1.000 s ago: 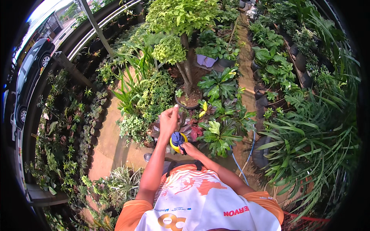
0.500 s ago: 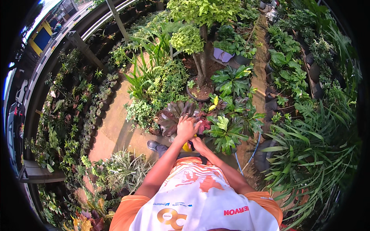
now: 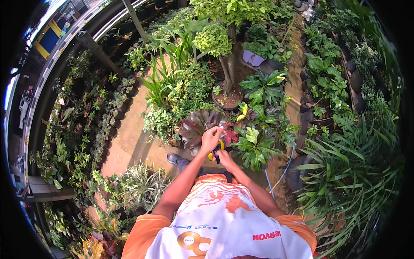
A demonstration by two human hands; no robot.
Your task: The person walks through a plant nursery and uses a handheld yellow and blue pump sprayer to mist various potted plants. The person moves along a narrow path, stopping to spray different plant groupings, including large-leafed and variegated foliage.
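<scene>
Tool (image 3: 216, 153), rounded, yellow w/ dk blue, in R hand (image 3: 224, 158)

Left hand (image 3: 210, 139) curled at dark plant's (image 3: 193, 128) right side, contents unclear; right hand (image 3: 224, 158) grips yellow-blue tool (image 3: 216, 153), just below left; red plant (image 3: 231, 134) right of dark one; potted tree (image 3: 228, 74) beyond; shoe (image 3: 173, 159) on path (image 3: 123, 149), left; long-leaved clump (image 3: 340, 172) far right; white vehicle (image 3: 23, 112) upper left, outside railing (image 3: 118, 22).

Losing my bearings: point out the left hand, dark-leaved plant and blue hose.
Left hand (image 3: 211, 138), head view: middle of hand.
Dark-leaved plant (image 3: 192, 129), head view: broad leaves.
Blue hose (image 3: 286, 169), head view: right strand.
</scene>
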